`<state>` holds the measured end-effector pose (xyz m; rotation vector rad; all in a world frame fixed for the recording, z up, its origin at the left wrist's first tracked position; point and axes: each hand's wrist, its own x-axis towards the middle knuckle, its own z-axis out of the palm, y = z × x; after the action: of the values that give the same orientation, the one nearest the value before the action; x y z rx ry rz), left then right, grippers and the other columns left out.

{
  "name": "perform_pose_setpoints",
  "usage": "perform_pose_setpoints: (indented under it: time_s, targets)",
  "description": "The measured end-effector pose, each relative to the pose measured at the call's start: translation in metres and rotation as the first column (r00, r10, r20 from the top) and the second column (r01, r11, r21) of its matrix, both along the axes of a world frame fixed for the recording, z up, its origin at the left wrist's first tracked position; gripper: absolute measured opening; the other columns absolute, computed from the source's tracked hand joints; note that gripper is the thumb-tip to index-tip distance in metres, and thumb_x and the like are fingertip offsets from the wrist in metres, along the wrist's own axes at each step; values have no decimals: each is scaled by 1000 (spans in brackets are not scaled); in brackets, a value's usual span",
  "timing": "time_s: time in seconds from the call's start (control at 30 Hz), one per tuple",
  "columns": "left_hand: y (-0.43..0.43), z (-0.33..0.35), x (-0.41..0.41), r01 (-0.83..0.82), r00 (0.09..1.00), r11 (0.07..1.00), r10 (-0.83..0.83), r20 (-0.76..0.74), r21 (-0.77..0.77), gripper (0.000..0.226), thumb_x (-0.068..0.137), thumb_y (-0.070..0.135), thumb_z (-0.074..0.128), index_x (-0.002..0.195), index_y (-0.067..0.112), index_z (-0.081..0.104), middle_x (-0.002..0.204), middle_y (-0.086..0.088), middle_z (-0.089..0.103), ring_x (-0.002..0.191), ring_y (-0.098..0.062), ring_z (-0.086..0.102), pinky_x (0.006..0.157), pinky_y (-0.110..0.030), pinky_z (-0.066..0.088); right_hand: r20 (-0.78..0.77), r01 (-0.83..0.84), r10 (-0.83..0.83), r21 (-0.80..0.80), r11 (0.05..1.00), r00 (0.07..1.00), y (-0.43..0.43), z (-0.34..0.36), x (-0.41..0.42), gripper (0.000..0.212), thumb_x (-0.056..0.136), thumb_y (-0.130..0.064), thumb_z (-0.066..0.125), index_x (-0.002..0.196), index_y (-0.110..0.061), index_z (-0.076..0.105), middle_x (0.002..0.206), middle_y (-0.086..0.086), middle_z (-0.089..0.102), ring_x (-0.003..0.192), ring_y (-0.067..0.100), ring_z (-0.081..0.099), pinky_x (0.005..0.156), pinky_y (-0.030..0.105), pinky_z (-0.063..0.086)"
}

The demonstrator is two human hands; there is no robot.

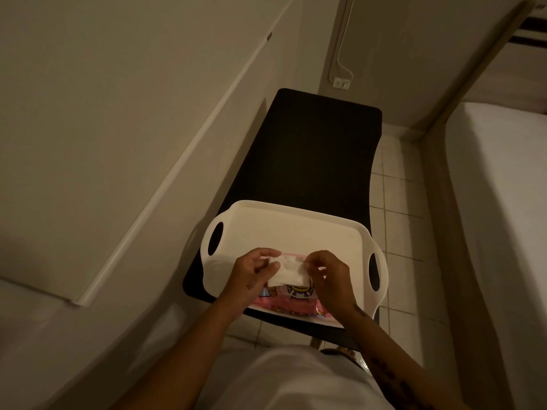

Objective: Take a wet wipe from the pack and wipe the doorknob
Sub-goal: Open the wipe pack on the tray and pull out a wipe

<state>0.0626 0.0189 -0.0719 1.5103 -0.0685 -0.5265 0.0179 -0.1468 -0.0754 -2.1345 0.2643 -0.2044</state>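
Wet wipe first: it hangs white and crumpled between two grips, just above the pink pack. The left hand has its grip clamped on the wipe's left edge, thumb over fingers; the right hand has its grip pinched together on the right edge. Directly beneath both grips lies the pack, at the near end of a white handled tray. Beyond the grips the tray's bare floor stretches away, and farther still runs the dark surface that carries it, with a wall outlet behind.

No doorknob shows anywhere, so its whereabouts cannot be told from here.

The risk, as I judge it: the wipe's lower edge seems close to the pack's opening, and a next sheet may trail out if it is lifted sharply. The pack looks light and unheld, so a tug could drag it on the tray. A loose pinch on damp cloth could also let one corner slip.
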Motion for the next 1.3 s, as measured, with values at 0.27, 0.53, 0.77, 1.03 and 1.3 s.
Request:
perform_pose_setpoints:
  time_s: [0.27,0.53,0.77,1.03,1.3]
  targets:
    - [-1,3,-2,70,986,978,-98,137,197,19,78,14,71,82,29,61,93,7,61,80,-12,59,63,-10,49,76,7,-22,198,980,997,-2,28,9,34,87,3,52,73,-29,50,79,-9,55,76,7,51,65,8,43]
    - [-6,6,3,118,985,984,-133,113,134,18,81,11,66,71,25,62,106,12,61,104,-12,58,80,-17,47,84,58,-95,371,927,992,-5,45,14,28,87,2,50,75,-22,53,80,-3,56,75,9,52,64,8,46]
    - [-7,17,4,14,999,1000,-14,39,21,13,85,9,61,77,19,58,72,5,64,70,-4,57,58,-8,45,0,101,-121,548,831,993,-15,44,11,25,85,7,52,90,-17,57,83,7,58,75,16,58,58,18,54]
    - [1,11,7,127,992,991,-127,16,46,23,86,5,59,87,26,67,89,6,69,87,-10,64,72,-15,50,-37,134,-137,561,817,990,-20,38,8,37,80,15,52,86,-21,60,86,4,58,81,17,57,71,30,52]
    - [8,10,7,238,968,962,-246,43,134,33,90,11,54,120,22,59,125,5,60,118,-6,53,103,-24,42,-24,138,-150,555,820,988,-18,36,11,33,86,11,47,79,-18,61,90,0,63,87,15,59,76,30,51]
